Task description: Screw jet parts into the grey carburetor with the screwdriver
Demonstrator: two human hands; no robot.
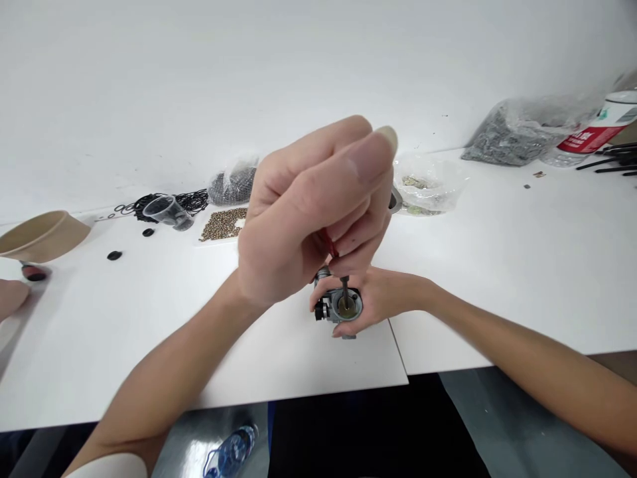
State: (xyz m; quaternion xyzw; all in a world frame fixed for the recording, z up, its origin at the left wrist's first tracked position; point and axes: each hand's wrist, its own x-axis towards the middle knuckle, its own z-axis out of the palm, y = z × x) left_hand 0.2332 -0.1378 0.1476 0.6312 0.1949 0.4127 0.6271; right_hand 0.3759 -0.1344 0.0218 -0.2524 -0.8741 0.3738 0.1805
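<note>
My left hand (318, 206), raised high and close to the camera, is closed round a screwdriver (344, 287) with a red handle; the fingers hide most of that handle. Its metal shaft points down into the round bore of a small grey metal carburetor (351, 313). A brass-coloured disc shows inside the bore, by the screwdriver's tip. My right hand (381, 295) wraps round the carburetor from the right, holding it at the table, thumb on the near side and fingers on the far side. Whether the tip sits in a screw, I cannot tell.
Behind my left hand lie a tray of small brass parts (219, 224), black rings (192, 200), a plastic cup (169, 211) and plastic bags (432, 189). A bag of grey parts (507, 136) and a bottle (597, 136) stand far right. Another person's hand (10, 297) shows at left.
</note>
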